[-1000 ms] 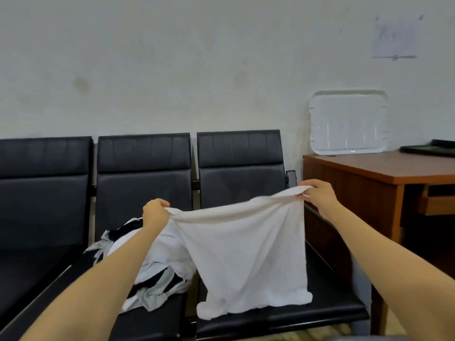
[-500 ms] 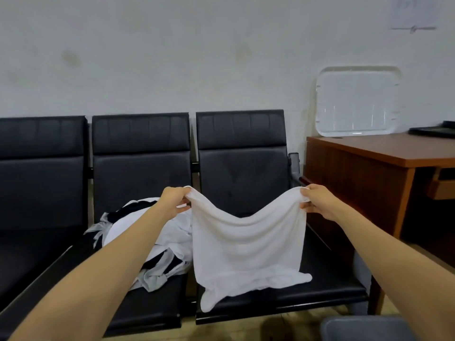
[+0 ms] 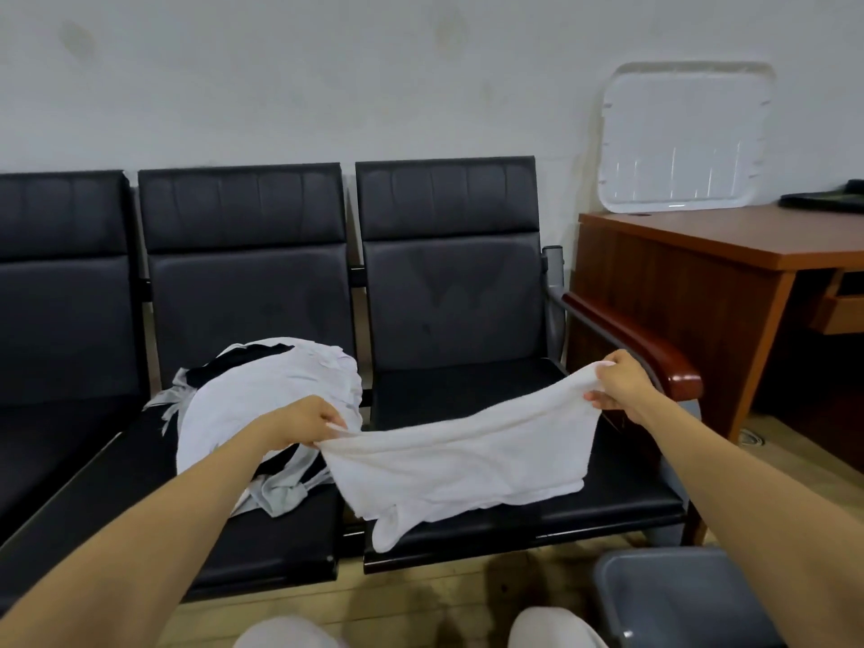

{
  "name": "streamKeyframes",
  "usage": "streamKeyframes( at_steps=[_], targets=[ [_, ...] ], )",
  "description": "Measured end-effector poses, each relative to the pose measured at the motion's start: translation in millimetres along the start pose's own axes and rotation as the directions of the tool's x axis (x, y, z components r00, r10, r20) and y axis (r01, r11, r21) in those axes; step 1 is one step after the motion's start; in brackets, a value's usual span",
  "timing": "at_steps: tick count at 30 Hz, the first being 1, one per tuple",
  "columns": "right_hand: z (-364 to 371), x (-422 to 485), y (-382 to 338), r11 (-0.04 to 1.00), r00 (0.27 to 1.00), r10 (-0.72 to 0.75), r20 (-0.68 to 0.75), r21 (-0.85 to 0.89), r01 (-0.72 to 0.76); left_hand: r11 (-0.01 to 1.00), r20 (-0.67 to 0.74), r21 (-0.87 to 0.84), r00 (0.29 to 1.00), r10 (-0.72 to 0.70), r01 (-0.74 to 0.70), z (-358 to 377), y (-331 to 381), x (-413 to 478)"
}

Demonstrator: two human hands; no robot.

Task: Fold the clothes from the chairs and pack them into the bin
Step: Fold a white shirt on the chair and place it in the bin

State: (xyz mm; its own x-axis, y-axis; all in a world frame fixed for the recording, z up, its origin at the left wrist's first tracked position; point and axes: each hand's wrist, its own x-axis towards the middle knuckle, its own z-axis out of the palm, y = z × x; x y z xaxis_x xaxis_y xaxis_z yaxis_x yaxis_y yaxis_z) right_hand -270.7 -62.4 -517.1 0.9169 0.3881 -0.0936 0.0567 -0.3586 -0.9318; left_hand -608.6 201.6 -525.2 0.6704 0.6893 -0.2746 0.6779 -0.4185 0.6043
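While arms stretch forward, left grip (image 3: 304,420) pinching white cloth (image 3: 467,460), right grip (image 3: 617,383) pinching opposite corner

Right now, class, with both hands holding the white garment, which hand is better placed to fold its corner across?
Probably the right hand: it pinches its corner lifted clear of the seat, while the left hand holds the white garment low beside the clothes pile, suited to anchoring.

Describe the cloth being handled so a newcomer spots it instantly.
On the rightmost black chair, beside the wooden desk, rests a plain white cloth. The left hand and right hand pinch its upper corners; unlike the crumpled pile on the middle chair, it is stretched out.
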Motion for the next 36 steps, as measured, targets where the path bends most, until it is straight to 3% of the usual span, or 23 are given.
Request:
streamKeyframes(
  at_steps=[2, 4, 5, 6, 7, 9, 13, 14, 16, 18, 19, 22, 23, 27, 32, 36],
  targets=[
    [1.2, 5.7, 5.7, 0.997, 0.998, 0.017, -0.058, 0.073, -0.013, 0.957, -0.158, 0.286, 0.987, -0.009, 0.055, 2.7, -13.0, 7.8],
    [2.6, 11.2, 11.9, 0.99, 0.998, 0.018, -0.064, 0.139, -0.009, 0.944, -0.248, 0.307, 0.968, -0.046, 0.124, 7.0, -23.9, 15.6],
    [4.1, 13.2, 15.3, 0.988, 0.998, 0.021, -0.063, 0.157, -0.011, 0.969, -0.27, 0.201, 0.959, -0.088, 0.145, 10.1, -25.9, 18.6],
    [5.7, 12.6, 17.6, 0.986, 0.998, 0.031, -0.062, 0.165, -0.021, 0.987, -0.281, -0.021, 0.946, -0.159, 0.16, 14.3, -25.3, 20.1],
    [7.8, 12.0, 19.4, 0.986, 0.997, 0.041, -0.059, 0.161, -0.031, 0.944, -0.26, -0.294, 0.937, -0.232, 0.152, 19.0, -21.2, 18.2],
    [12.2, 12.0, 22.7, 0.987, 0.997, 0.059, -0.053, 0.15, -0.051, 0.71, -0.191, -0.701, 0.943, -0.272, 0.063, 24.2, -16.0, 19.2],
    [17.0, 15.5, 24.2, 0.967, 0.995, 0.087, 0.043, 0.235, -0.095, 0.36, -0.047, -0.933, 0.987, -0.151, 0.011, 19.8, 1.0, 18.1],
    [17.1, 15.2, 21.6, 0.961, 0.992, 0.097, 0.081, 0.253, -0.115, 0.342, -0.014, -0.939, 0.993, -0.118, 0.027, 19.4, 5.5, 16.9],
    [17.2, 12.2, 10.3, 0.949, 0.985, 0.102, 0.137, 0.284, -0.138, 0.441, -0.007, -0.897, 0.998, -0.066, 0.023, 15.9, 18.3, 13.9],
    [15.1, 8.8, -8.5, 0.931, 0.991, 0.035, 0.126, 0.357, -0.078, 0.47, -0.137, -0.877, 0.989, -0.047, -0.1, 7.0, 34.4, 16.3],
    [12.9, 8.5, -20.4, 0.917, 0.996, -0.035, 0.088, 0.398, -0.003, 0.417, -0.239, -0.886, 0.97, -0.034, -0.203, -1.2, 43.7, 16.5],
    [-1.2, 2.0, -61.5, 0.851, 0.952, -0.277, -0.129, 0.428, 0.305, 0.131, -0.498, -0.863, 0.865, -0.066, -0.487, -35.7, 75.3, 8.0],
    [-6.2, -1.0, -72.6, 0.829, 0.925, -0.334, -0.18, 0.41, 0.38, 0.098, -0.546, -0.837, 0.834, -0.078, -0.538, -45.0, 83.2, 4.5],
    [-18.9, -19.8, -94.9, 0.845, 0.861, -0.458, -0.222, 0.194, 0.499, 0.16, -0.584, -0.807, 0.809, -0.069, -0.568, -53.0, 100.7, -19.3],
    [-26.7, -38.8, -100.0, 0.815, 0.792, -0.538, -0.288, 0.064, 0.577, 0.162, -0.702, -0.711, 0.679, -0.214, -0.684, -54.7, 101.5, -39.6],
    [-19.5, -38.7, -81.1, 0.85, 0.821, -0.518, -0.242, -0.039, 0.525, 0.168, -0.593, -0.805, 0.76, -0.266, -0.569, -33.1, 85.3, -31.1]
  ],
)
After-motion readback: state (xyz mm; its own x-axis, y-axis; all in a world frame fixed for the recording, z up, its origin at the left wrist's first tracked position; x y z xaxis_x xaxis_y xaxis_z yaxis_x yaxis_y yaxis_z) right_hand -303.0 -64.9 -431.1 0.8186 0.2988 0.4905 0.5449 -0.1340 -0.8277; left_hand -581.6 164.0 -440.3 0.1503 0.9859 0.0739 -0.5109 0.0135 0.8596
